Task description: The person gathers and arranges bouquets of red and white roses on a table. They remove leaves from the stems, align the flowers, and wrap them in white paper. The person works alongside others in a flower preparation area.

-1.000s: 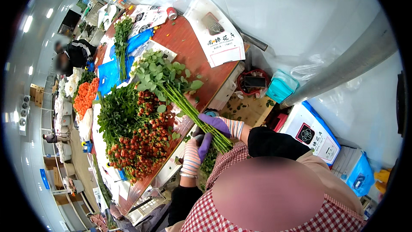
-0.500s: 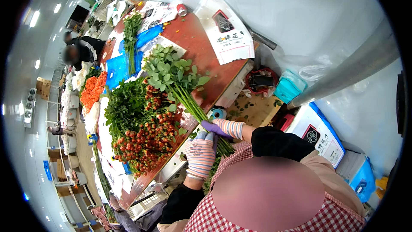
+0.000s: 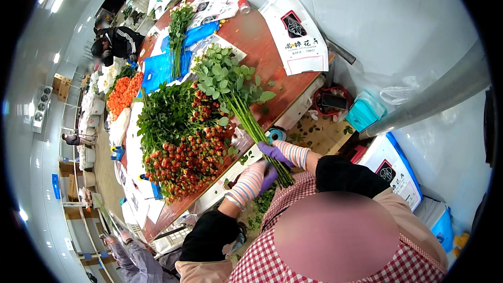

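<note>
A bunch of leafy green stems point(image 3: 246, 118) lies slantwise over the table edge, its rounded leaves on the far side and bare stalks toward me. My right hand point(image 3: 276, 153), in a striped glove with purple palm, is closed around the stalks. Just below it, my left hand point(image 3: 259, 178), gloved alike, curls against the stalks near their cut ends; its fingertips are partly hidden. To the left of the bunch lies a big heap of orange-red roses point(image 3: 183, 162) with dark green foliage.
The red-brown table point(image 3: 251, 34) carries blue wrapping point(image 3: 157, 71), another leafy bunch point(image 3: 178, 36), orange flowers point(image 3: 124, 94) and a printed white sheet point(image 3: 296, 31). A red basket point(image 3: 332, 99) and a grey pipe point(image 3: 419, 105) are at right. A person point(image 3: 120, 42) bends over the far side.
My left hand has turned and closed in at the stalks' lower part, where its back faced up before. The right hand keeps its hold. The view has shifted a little.
</note>
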Motion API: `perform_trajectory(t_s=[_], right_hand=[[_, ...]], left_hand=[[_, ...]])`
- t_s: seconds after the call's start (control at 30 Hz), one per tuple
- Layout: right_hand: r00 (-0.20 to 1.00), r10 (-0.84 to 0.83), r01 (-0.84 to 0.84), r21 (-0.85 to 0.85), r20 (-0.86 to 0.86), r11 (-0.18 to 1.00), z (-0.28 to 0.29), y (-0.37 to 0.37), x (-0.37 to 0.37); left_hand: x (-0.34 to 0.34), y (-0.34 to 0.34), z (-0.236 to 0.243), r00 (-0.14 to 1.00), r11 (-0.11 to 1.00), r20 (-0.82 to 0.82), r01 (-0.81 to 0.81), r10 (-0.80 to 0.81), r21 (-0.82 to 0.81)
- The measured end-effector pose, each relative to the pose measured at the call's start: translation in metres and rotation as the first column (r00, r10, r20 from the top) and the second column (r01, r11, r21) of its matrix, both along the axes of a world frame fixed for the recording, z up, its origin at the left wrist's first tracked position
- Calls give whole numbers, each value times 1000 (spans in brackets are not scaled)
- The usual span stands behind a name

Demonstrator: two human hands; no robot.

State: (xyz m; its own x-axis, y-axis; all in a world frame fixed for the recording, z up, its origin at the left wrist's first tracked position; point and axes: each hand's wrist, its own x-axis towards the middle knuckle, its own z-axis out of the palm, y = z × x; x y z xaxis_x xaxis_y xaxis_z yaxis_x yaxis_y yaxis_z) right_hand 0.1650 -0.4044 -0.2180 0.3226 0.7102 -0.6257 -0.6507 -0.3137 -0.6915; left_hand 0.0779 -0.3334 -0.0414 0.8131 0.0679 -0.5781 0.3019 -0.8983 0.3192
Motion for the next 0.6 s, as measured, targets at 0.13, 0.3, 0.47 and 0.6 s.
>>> perform_trajectory(t_s=[0.13, 0.3, 0.47, 0.6], right_hand=[[709, -276, 413, 64, -649, 908, 21, -1, -6], [-387, -211, 723, -437, -898, 535, -29, 37, -16], [-790, -3, 544, -704, -613, 457, 25, 56, -38], [-864, 25, 468, -784, -503, 408, 51, 70, -54]], left_hand=[[-19, -5, 7, 995, 977, -81, 45, -63, -208], [-53, -23, 3, 912, 921, 148, 364, -383, 141], [-103, -15, 10, 911, 987, 381, 144, -161, 71], [-160, -11, 6, 915, 997, 396, 50, -72, 66]])
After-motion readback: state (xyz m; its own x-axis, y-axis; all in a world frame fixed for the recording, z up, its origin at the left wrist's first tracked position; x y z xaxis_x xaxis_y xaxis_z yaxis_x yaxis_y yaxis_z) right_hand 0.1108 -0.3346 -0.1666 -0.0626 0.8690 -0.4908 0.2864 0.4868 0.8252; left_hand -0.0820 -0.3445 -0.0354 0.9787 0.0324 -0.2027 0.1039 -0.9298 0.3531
